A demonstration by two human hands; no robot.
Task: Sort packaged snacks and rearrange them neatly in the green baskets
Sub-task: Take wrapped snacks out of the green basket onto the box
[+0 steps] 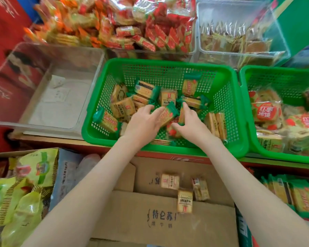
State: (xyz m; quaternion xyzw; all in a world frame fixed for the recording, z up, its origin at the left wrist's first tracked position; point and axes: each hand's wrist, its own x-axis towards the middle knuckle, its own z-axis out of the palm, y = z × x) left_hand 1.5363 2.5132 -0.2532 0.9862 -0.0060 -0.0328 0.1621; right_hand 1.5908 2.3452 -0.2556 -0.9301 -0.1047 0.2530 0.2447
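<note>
SHOP SHELF: Both hands work inside the centre green basket [168, 62], where cracker pkts [122, 107] w/ green ends lie jumbled at all angles. L hand [143, 122], palm down and fingers curled, grips one tilted packet [166, 115] near the basket's middle. R hand [189, 123], just beside it, pinches a second packet [181, 113] between forefinger and thumb, though blur softens the detail. The hands nearly touch; both forearms reach straight in over the near rim, elbows apart.

Likely reason for the twin hold: lifting loose pkts two at a time to turn them on edge, like the standing row [216, 123] lined up along the basket's R side. That row reads as the tidy pattern, and the scattered rest suggests the job is early-to-mid.

A second green basket [275, 69] to the R holds red-label pkts [265, 111], so kinds are kept apart. Below, three stray pkts [169, 180] of the cracker kind sit on the cardboard box [150, 211], prob. waiting their turn. Clear bin [43, 50] stands L of the centre basket.
</note>
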